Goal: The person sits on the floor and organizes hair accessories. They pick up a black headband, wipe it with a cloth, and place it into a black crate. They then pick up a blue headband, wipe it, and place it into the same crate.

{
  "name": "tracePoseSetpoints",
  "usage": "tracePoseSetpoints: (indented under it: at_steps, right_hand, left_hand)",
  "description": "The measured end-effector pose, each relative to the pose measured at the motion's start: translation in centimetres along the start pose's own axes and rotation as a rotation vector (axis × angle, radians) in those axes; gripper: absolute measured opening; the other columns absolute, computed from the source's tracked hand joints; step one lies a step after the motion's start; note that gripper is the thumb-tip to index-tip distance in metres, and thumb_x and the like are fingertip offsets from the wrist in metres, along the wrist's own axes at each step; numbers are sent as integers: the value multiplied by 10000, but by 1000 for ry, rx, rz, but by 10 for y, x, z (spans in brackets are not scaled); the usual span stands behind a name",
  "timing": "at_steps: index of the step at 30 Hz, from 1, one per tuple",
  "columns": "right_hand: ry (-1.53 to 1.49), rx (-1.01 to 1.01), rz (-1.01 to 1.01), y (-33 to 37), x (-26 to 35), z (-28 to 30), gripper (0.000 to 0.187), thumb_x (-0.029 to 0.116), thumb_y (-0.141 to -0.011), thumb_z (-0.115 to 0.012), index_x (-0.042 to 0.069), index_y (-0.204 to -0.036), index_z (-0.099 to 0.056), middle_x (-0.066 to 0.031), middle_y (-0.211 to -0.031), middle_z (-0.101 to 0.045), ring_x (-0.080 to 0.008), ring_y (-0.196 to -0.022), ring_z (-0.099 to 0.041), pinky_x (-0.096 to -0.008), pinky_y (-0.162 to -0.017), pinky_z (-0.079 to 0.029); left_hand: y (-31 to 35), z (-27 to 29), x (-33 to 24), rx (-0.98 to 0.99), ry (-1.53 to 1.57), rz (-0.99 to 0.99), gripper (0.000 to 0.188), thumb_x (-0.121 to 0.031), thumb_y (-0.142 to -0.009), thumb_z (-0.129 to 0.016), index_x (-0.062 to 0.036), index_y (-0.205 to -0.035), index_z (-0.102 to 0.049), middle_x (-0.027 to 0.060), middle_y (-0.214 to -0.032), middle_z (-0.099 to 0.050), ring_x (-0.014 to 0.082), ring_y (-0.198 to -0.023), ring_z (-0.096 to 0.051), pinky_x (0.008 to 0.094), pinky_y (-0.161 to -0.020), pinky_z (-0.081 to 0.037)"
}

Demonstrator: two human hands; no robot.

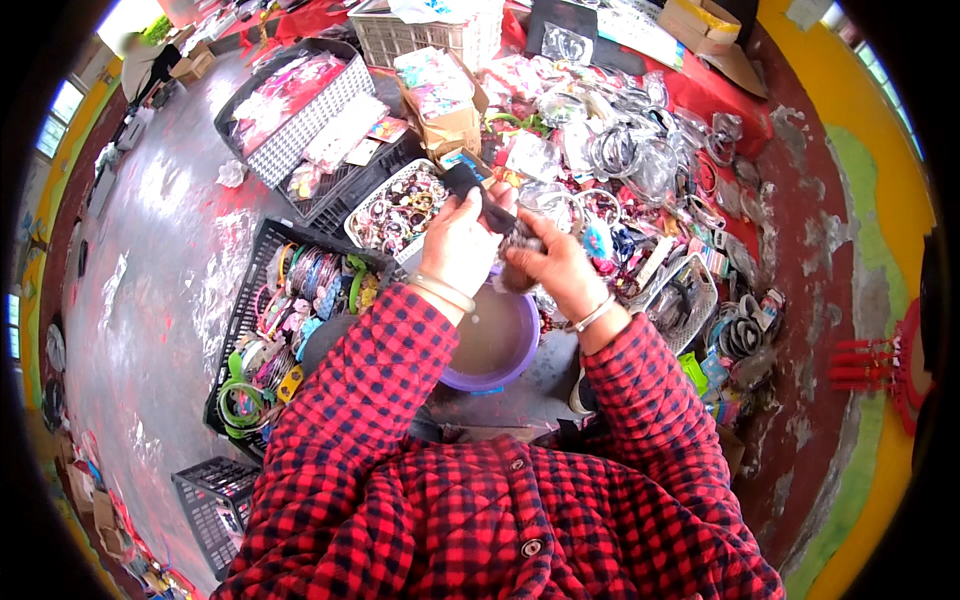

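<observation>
Both hands are raised over a purple basin [533,345] holding murky grey-brown liquid. My left hand [458,245] is closed around a black cloth-like strip [497,215], its thumb pressed along it. Close beside it, my right hand [562,268] pinches a brown, fuzzy-looking piece [521,252] between thumb and fingers. The brown piece meets the lower end of the black strip; whether they are one article I cannot tell. Part of both is hidden by my fingers.
A white basket [352,222] of small hair ties stands beyond my left hand. Farther left is a black crate [232,350] of colourful headbands. A heap of bagged accessories [620,150] spreads at the far right, with an open cardboard box [455,130] beside it.
</observation>
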State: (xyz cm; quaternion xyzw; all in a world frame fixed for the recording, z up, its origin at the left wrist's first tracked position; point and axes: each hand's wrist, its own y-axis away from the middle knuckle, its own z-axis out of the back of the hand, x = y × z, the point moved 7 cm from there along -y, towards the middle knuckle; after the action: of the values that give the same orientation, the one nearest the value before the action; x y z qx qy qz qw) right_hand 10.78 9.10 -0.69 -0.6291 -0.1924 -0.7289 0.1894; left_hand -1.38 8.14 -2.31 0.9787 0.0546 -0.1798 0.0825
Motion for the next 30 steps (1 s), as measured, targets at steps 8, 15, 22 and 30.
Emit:
tracePoseSetpoints:
  at_steps: [8, 15, 22, 30]
  right_hand:
    - [575, -13, 211, 5, 29, 1, 373, 89, -736, -621, 67, -1102, -550, -154, -825, -633, -219, -699, -626, -318, -627, -481]
    - [529, 168, 1, 22, -10, -10, 318, 57, -700, -584, 13, -1015, -593, -91, -850, -633, -157, -788, -596, -274, -740, -465]
    - [471, 214, -113, 53, -19, -19, 359, 2, -698, -595, 9, -1057, -578, -93, -942, -621, -152, -860, -575, -267, -764, -455]
    - [563, 247, -141, 80, -44, -29, 321, 15, -682, -605, 5, -1003, -593, -85, -859, -637, -144, -786, -590, -270, -727, -467]
  left_hand:
    - [5, -19, -12, 157, 65, -61, 188, -96, -907, -433, 44, -1019, -486, 144, -905, -555, 256, -877, -554, 387, -836, -449]
    - [65, -48, -129, 255, 18, -372, 177, -107, -899, -464, 15, -1020, -510, 154, -961, -593, 262, -928, -582, 397, -859, -459]
    - [194, 46, -237, -206, -644, -677, 250, -52, -824, -573, 6, -1067, -561, 28, -946, -601, 114, -884, -550, 260, -804, -431]
    - [350, 242, -310, -962, -845, -854, 191, 0, -761, -623, 15, -950, -604, 52, -852, -628, 111, -737, -578, 238, -668, -460]
